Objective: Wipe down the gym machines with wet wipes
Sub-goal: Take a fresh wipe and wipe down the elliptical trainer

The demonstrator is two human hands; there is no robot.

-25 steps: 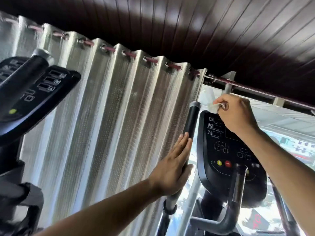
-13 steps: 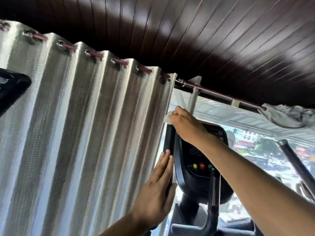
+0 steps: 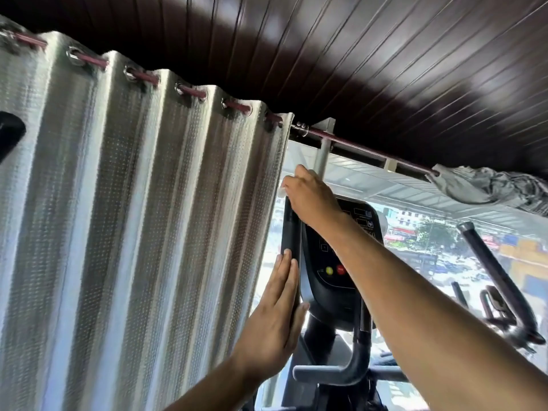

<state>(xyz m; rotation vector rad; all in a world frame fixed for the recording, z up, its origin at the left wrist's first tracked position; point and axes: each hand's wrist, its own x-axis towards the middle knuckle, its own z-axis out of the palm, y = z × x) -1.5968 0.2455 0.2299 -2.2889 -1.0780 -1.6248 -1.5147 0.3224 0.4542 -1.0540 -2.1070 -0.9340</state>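
A black upright handlebar [image 3: 289, 229] of a gym machine rises left of its black console [image 3: 332, 262], which carries a yellow and a red button. My right hand [image 3: 311, 197] curls over the top end of that handlebar, holding a white wet wipe [image 3: 281, 189] of which only a sliver shows at the fingertips. My left hand [image 3: 274, 315] lies flat with straight fingers against the lower part of the same bar. A curved grey lower handle [image 3: 341, 372] sits below the console.
A silver pleated curtain [image 3: 133, 232] hangs on a red rod [image 3: 355, 145] filling the left side. A bunched grey cloth [image 3: 489, 188] hangs at the rod's right end. Another black machine bar [image 3: 498, 274] slants at right. Dark slatted ceiling overhead; a street shows through the window.
My right hand left the console top and closed over the handlebar's top end with the wipe. The camera swung right, sending the left-hand machine almost out of view.
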